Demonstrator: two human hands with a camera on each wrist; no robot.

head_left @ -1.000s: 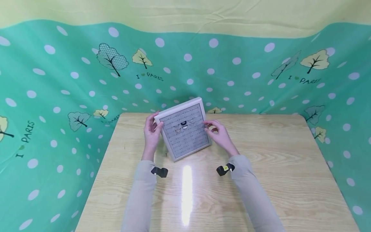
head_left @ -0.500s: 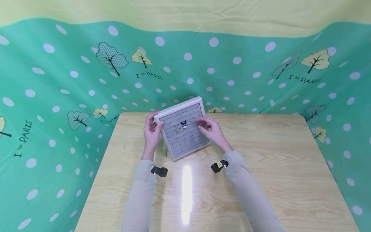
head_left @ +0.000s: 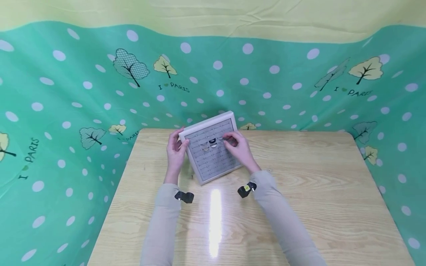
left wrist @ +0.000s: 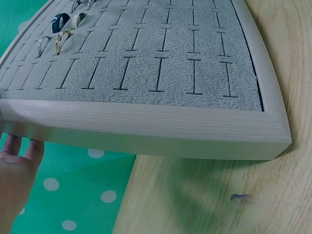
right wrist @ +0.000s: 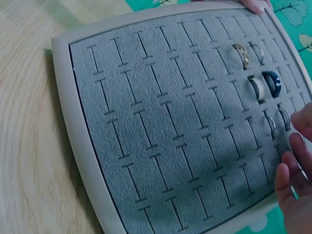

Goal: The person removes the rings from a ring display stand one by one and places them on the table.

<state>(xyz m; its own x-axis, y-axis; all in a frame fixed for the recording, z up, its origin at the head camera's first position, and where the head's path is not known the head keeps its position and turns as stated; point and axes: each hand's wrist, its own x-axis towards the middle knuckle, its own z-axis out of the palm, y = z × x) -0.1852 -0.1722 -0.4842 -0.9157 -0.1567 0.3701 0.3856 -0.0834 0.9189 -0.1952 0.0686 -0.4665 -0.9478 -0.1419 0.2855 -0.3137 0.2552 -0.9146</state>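
Note:
A white-framed ring display tray point(head_left: 206, 122) with a grey slotted pad stands tilted at the back of the table. At its upper left corner, my left hand point(head_left: 175, 153) grips the frame, thumb on the front edge; in the left wrist view, fingers point(left wrist: 35, 150) show at the frame's outer side. Several rings sit in the slots: a gold ring point(right wrist: 241, 56), a dark ring point(right wrist: 272, 84), a wide silver ring point(right wrist: 256, 89) and thinner silver ones. My right hand point(head_left: 240, 148) is over the pad's right side, a fingertip point(right wrist: 300, 120) right beside a thin silver ring point(right wrist: 284, 117).
The wooden table point(head_left: 319, 192) extends around the tray, with a bright light reflection in front. A green dotted curtain point(head_left: 266, 81) hangs close behind the tray. A small dark mark point(left wrist: 240, 198) shows on the table beside the frame. Each wrist wears a black camera point(head_left: 184, 197).
My right hand has moved left from the tray's right edge to the rings on the pad. The left hand keeps its grip on the corner, and the tray has stayed in place.

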